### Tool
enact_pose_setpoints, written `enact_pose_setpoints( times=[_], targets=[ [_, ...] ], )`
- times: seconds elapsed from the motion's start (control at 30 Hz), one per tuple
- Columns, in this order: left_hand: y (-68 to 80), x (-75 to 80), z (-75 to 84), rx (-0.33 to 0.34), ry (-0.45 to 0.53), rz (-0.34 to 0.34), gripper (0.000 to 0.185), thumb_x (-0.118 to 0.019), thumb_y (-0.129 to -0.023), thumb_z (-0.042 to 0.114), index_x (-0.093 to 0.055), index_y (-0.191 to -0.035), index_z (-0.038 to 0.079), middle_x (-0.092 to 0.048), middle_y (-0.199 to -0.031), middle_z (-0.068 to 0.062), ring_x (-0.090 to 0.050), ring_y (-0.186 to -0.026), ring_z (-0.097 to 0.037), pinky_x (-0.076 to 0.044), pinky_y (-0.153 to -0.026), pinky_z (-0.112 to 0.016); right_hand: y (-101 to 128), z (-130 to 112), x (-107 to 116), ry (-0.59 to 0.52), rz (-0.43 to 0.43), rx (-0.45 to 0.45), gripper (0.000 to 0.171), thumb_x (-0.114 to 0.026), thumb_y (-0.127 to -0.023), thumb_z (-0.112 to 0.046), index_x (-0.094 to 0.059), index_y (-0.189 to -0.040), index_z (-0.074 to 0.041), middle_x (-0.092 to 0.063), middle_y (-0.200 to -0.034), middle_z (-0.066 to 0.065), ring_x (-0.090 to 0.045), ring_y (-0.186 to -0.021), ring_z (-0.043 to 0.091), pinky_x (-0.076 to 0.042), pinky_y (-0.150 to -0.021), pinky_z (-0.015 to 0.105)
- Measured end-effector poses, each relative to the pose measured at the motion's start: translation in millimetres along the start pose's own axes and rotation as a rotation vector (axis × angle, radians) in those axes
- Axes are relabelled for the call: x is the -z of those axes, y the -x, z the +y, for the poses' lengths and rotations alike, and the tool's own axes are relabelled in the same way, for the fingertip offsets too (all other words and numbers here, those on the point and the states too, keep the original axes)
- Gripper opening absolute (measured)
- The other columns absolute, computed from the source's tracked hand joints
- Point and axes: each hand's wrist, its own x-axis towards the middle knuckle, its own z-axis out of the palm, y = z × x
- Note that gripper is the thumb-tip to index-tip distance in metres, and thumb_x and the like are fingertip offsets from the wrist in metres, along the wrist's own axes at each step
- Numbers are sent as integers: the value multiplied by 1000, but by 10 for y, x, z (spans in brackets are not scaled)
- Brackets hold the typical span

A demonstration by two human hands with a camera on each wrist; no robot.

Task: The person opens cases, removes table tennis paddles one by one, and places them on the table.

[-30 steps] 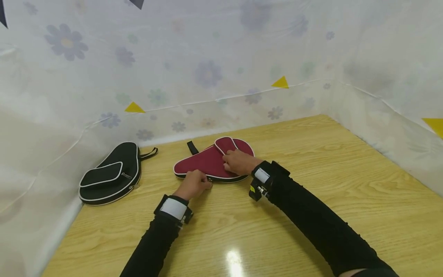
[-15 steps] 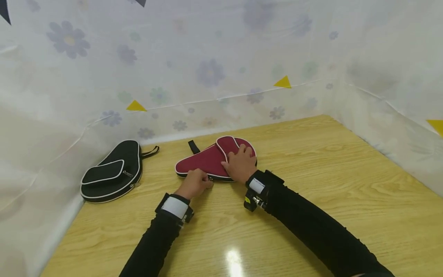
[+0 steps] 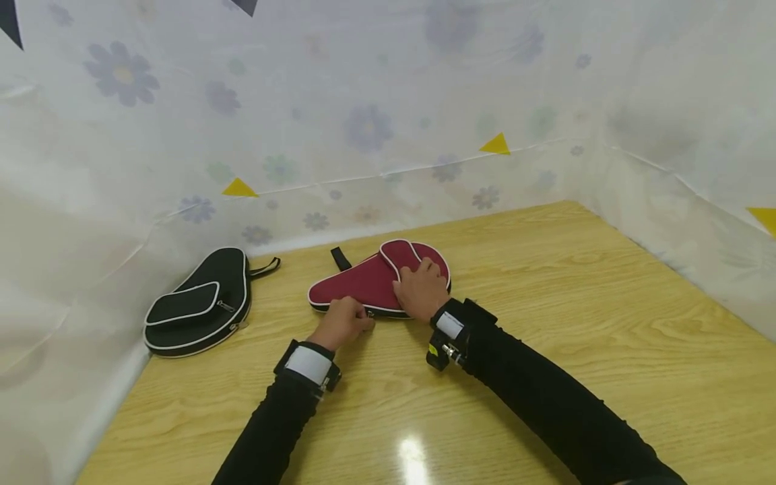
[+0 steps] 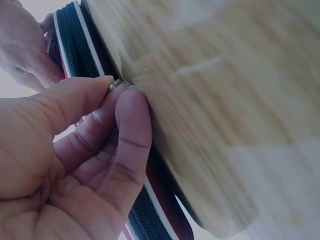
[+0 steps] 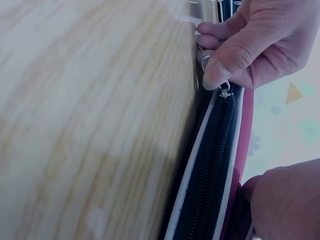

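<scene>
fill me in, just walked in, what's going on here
A person is handling a red case at its zipper. The left grip pinches the zipper pull on the side facing the person, while the right grip rests on the case's wide end. The red case lies on the wooden table; a similar black case lies to its left, with neither grip on it.

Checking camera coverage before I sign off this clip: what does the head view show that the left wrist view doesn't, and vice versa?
Only the head view: the black paddle case, plus the front pocket and hanging strap on the burgundy paddle case.
Only the left wrist view: the zipper teeth in close detail, and a clear look at the left hand pinching the metal zipper pull.
Both: the two hands, left and right, the burgundy paddle case and the wooden tabletop.
</scene>
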Motion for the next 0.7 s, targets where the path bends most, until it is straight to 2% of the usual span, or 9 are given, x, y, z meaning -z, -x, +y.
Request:
enact_pose_setpoints(
  times=[0.13,0.23,0.37,0.57,0.7],
  targets=[
    [-4,-12,1,4,-4,16,39,-75,-86,5,-57,-51,5,-41,-48,8,-41,-50,-9,-29,-49,-21,0,16,15,-6,0,17,37,-55,-104,-29,-64,-101,7,-56,-101,36,-61,-92,48,-58,-65,53],
    [0,-13,10,7,-3,20,40,-76,-85,5,-57,-50,6,-40,-48,8,-40,-49,-8,-29,-49,-21,11,21,-16,17,33,21,35,-57,-103,-28,-63,-99,6,-56,-98,35,-61,-90,47,-58,-62,54],
    [2,-11,26,15,-7,13,39,-76,-85,5,-58,-51,5,-41,-48,8,-41,-50,-9,-29,-50,-22,14,29,-33,-9,33,-7,34,-57,-103,-28,-63,-100,6,-55,-100,34,-61,-93,47,-57,-65,55],
    [-1,-7,39,53,-29,24,45,-74,-87,5,-52,-48,10,-40,-48,7,-42,-51,-11,-30,-51,-23,13,46,-4,-29,62,-23,30,-60,-102,-26,-61,-101,4,-55,-102,33,-60,-95,46,-57,-69,55],
    [2,-10,32,45,-47,39,47,-73,-87,4,-49,-47,11,-38,-47,7,-41,-51,-11,-30,-54,-24,2,55,-1,-49,47,-31,29,-59,-102,-25,-62,-103,4,-55,-105,34,-59,-97,47,-56,-72,56]
  ],
)
